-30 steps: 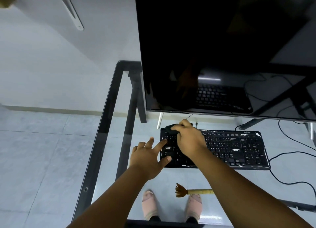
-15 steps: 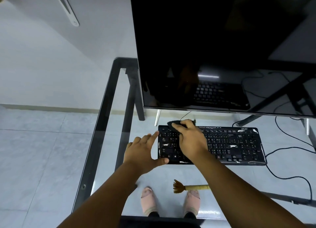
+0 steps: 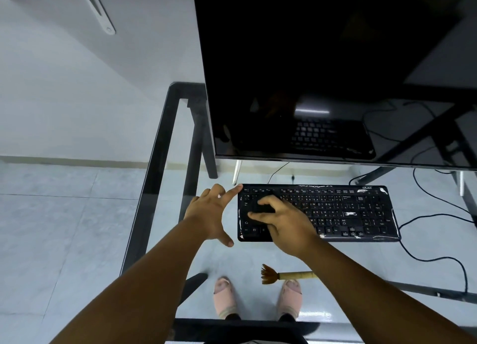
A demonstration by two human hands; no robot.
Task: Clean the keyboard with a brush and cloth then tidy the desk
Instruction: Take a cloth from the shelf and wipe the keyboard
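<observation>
A black keyboard (image 3: 343,209) with worn white edges lies on the glass desk (image 3: 154,168) below the monitor. My right hand (image 3: 286,222) presses a small dark cloth (image 3: 260,206) onto the keys at the keyboard's left part. My left hand (image 3: 210,211) rests with fingers spread against the keyboard's left edge, its forefinger touching the top left corner. A brush (image 3: 286,275) with brown bristles and a pale handle lies on the glass near the front edge, its handle partly hidden by my right forearm.
A large dark monitor (image 3: 335,73) stands just behind the keyboard. Black cables (image 3: 433,230) trail under the desk at the right. Through the glass I see my feet in pink slippers (image 3: 224,298) and a chair base. The desk's black frame runs along the left.
My right hand has drawn the cloth from the keyboard's top left corner down toward the middle rows. My left hand has slid off the keys to the keyboard's left edge.
</observation>
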